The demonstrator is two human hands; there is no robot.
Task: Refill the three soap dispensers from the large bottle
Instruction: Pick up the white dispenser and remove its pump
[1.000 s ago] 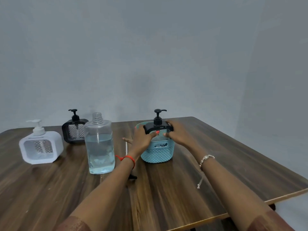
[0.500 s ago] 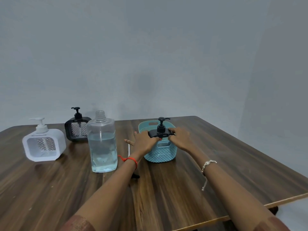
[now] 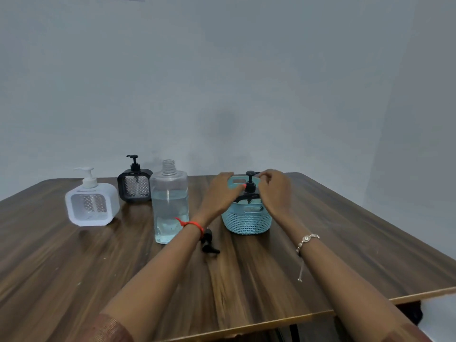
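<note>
Near the table's (image 3: 345, 243) far edge, the black-pump dispenser (image 3: 249, 190) sits in the teal basket (image 3: 246, 219), the left hand (image 3: 219, 193) curled round its neck, and the right hand (image 3: 274, 191) curled at its nozzle, grip too blurred to tell.

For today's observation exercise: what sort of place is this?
Likely a plain indoor room: a wooden table against a bare grey wall, with a large bottle and white dispenser on it.
</note>
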